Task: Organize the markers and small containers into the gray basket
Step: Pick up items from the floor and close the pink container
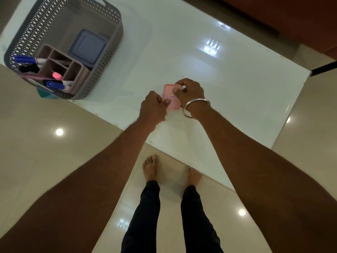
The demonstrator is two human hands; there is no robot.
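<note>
So the pink container (169, 91) is well off to the right of the gray basket (109, 57) and nearer the person, out over the white bench (228, 79), with both hands on it. Most of it is hidden: you only get the flat pink top with rounded corners and a small sticker (172, 96) too blurry to read. Its body is covered, and I honestly can't tell if it's sitting on the bench or held a bit above it.

The left hand (153, 107) comes in on the side facing the basket, knuckles up, fingers (166, 102) curled around that edge with the thumb lying on the top. The right hand (191, 92) is on the side away from the basket, wrist bent, fingers curled over the far corner and the thumb pressing on top just beside the sticker. So both sets of fingers are closed on the container, which sits between them. There's a silver bangle (196, 107) on the right wrist.

Inside the basket, at its near end, there's a mauve divided organizer (76, 70) with a pink highlighter (56, 76) poking out of one slot. A blue-capped marker (27, 59) and a black marker (29, 68) lie on the left, and another blue marker (56, 85) at the near edge. A blue-lidded container (87, 48) sits just beyond the organizer, partly hidden by it. Something teal (43, 94) peeks out at the basket's near corner, can't make out what. The basket's handle is cut off at the top of the view.
</note>
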